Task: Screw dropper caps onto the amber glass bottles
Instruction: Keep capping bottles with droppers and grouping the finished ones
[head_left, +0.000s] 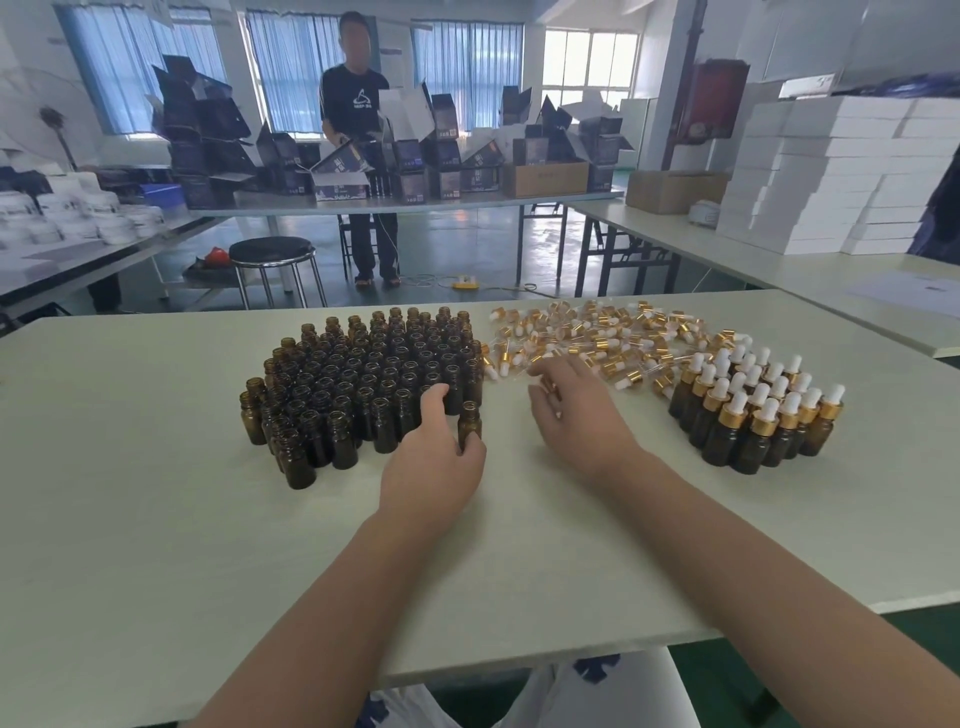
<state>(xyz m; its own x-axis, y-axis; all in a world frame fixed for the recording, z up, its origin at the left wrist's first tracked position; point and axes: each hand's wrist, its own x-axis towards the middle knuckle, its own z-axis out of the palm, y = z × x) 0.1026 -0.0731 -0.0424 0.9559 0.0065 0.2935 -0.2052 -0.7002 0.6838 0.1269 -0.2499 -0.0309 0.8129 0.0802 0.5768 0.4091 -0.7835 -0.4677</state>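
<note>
Worker is sitting at a pale table (156, 467), both bare forearms reaching forward over it.

Left hand (434, 467) is holding one amber bottle (469, 418). The bottle is standing upright and uncapped on the tabletop, just off the near right edge of the open bottles (363, 374). The thumb is curling against its base and the forefinger is stretching up along the edge of the cluster at 11 o'clock from the bottle.

The open bottles are standing packed together in a broad patch at 11 o'clock from the left hand, all mouths up.

Right hand (576, 415) is hovering palm down at 3 o'clock from the held bottle, apart from it. Its fingers (543, 370) are bending down at the near edge of the loose dropper caps (597, 332). Something gold is glinting under them, but I cannot tell whether a cap is being gripped.

The dropper caps, gold collars with white bulbs, are lying scattered at 12 to 1 o'clock from the right hand.

Capped bottles (753, 415) are standing grouped at 3 o'clock from the right hand, well apart from the open ones.

Beyond the table, at 12 o'clock, a standing person (356, 104) is working among dark cartons. A black stool (272, 252) is sitting at 11 o'clock and stacked white boxes (831, 176) are sitting at 2 o'clock.
</note>
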